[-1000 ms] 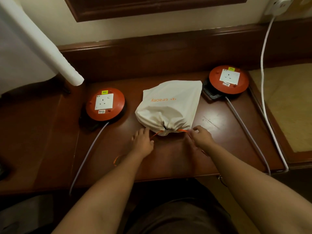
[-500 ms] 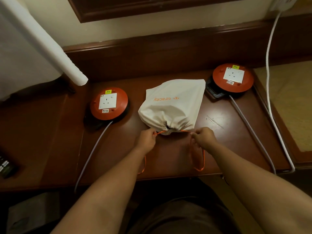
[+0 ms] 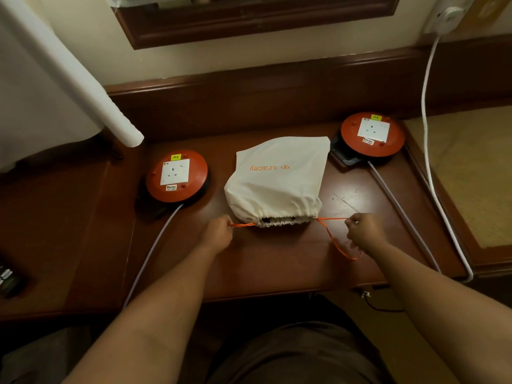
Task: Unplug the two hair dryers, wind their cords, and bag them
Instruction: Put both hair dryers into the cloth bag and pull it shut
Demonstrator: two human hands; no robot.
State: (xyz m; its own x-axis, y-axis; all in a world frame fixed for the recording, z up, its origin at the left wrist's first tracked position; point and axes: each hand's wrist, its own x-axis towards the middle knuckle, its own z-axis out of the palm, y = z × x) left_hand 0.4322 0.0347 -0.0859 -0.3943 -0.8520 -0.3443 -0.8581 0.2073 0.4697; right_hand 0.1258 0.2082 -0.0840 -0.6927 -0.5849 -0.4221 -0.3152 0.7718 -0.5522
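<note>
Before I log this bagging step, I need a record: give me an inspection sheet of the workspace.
Surface: dark wooden desk, scuffed near the right.
Job's things: white drawstring bag, mouth partly gathered; hair dryers not visible.
Clutter: two red socket reels, sockets vacant.
Hands: left hand and right hand each grip the orange drawstring.
Cables: grey reel leads; white cable to a wall plug.
Surroundings: white tube, wall, dark frame.

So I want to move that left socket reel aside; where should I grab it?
Grip the reel by its round orange rim from above, fingers on opposite sides: it lies flat, and its cable exits toward you, so avoid the near edge.
</note>
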